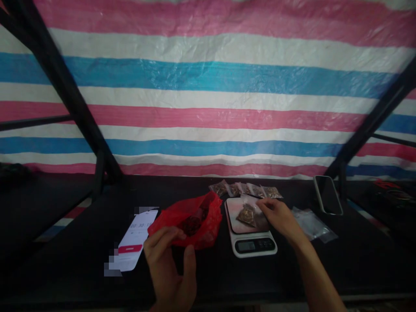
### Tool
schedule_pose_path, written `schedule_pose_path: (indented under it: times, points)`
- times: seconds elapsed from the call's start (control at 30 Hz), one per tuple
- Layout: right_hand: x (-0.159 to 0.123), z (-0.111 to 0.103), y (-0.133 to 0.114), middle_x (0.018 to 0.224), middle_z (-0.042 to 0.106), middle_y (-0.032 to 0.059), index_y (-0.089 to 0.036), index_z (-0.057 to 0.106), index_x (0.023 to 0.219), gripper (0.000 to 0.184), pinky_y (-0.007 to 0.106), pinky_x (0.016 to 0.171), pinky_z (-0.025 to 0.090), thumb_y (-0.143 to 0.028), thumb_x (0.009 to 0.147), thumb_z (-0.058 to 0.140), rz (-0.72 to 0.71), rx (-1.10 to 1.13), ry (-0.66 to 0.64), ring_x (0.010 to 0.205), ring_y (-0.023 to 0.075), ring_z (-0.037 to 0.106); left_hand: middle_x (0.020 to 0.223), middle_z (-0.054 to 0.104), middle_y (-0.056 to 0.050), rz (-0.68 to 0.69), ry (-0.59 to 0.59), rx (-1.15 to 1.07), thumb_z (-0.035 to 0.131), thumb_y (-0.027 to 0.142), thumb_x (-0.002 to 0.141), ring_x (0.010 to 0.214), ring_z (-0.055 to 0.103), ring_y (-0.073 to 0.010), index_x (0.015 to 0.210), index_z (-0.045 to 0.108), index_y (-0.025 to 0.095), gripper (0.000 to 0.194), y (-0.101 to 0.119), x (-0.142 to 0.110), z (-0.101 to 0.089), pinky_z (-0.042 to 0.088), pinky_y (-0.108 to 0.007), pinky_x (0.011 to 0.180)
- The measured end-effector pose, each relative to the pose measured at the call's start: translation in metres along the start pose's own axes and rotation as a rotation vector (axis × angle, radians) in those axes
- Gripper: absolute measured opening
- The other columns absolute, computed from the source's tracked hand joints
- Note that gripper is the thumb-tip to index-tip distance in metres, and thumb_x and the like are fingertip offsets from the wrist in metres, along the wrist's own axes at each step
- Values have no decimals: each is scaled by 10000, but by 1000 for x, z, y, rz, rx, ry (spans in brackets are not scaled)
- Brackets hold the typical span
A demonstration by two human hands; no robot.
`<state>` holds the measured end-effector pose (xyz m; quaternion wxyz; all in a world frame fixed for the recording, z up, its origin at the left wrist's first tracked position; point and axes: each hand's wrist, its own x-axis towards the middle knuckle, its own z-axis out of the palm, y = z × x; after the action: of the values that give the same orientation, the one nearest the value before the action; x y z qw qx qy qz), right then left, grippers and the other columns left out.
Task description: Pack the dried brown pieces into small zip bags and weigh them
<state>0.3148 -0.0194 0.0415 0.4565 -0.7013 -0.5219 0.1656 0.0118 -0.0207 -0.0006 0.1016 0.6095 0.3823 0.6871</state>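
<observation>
On the digital scale (255,246) lies a small clear zip bag (246,216) with brownish dried bits in its lower part. My right hand (276,214) pinches that bag's top edge over the scale's plate. Left of the scale is a crumpled red plastic bag (208,234), its mouth gaping around dark contents I cannot make out clearly. My left hand (170,264) is at the red bag's near edge, fingertips against or just over it, thumb spread away from the fingers.
Several filled small bags (245,189) lie in a row behind the scale. Flat clear bags (312,223) are to its right, with a dark-screened phone (328,195) beyond. A lit phone (133,242) showing a timer lies at left. Black metal braces (76,104) slant up before a striped sheet (208,78).
</observation>
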Motion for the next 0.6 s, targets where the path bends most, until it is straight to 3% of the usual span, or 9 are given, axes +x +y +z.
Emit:
schedule_pose_path:
  times: [0.1,0.23,0.33,0.43,0.6]
  points:
    - [6,0,19,810,805,73,-221,821,792,343,397,781,547,-529,815,671,7,-37,97,806,289,723,1055,553,-49,22,13,-42,710,181,899,920,618,-206,1035,666,238,154,5,4,0,556,-366,780]
    - [10,-17,39,937,829,123,-198,842,917,419,435,864,540,-561,836,650,50,-64,256,923,324,739,975,568,-26,87,13,-39,682,136,894,866,619,-179,1021,666,228,157,13,4,2,562,-333,772]
    - [13,-27,53,1014,832,155,-178,835,961,465,459,909,533,-568,844,610,92,-59,349,998,348,741,1033,569,-24,104,-10,-59,663,100,888,821,635,-149,1056,661,226,210,13,-2,1,576,-305,747]
    - [16,-30,62,1029,831,167,-168,824,975,492,463,920,534,-563,845,562,108,-37,409,992,347,746,1097,568,-28,122,-71,-71,653,49,873,849,653,-138,1125,639,232,312,11,-9,-2,592,-270,756]
    - [18,-26,66,1020,818,162,-177,816,945,505,446,917,535,-609,827,581,65,-6,456,957,320,723,1032,589,-25,184,-145,45,599,12,893,871,653,-140,1102,615,230,302,15,-7,-6,598,-228,763]
